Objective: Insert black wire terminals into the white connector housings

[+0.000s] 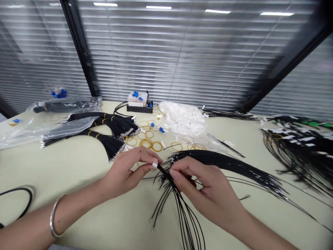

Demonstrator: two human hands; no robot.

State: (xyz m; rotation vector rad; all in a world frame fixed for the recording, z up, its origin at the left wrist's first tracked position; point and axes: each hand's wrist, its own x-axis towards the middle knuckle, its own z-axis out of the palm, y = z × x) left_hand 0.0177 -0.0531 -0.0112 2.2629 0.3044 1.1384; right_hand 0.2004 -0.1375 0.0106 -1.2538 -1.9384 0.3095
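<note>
My left hand (127,172) is pinching a small white tag (155,165) between thumb and forefinger. My right hand (208,191) is pressing together thin black cables (218,162), which are handling light and springy, so I am holding them near their ends.

Counting one left hand (127,172), one right hand (205,191), one loose black cable bunch (221,165), three tied cable bundles (110,146), one black tray (139,109), one silver bangle (54,215).
</note>
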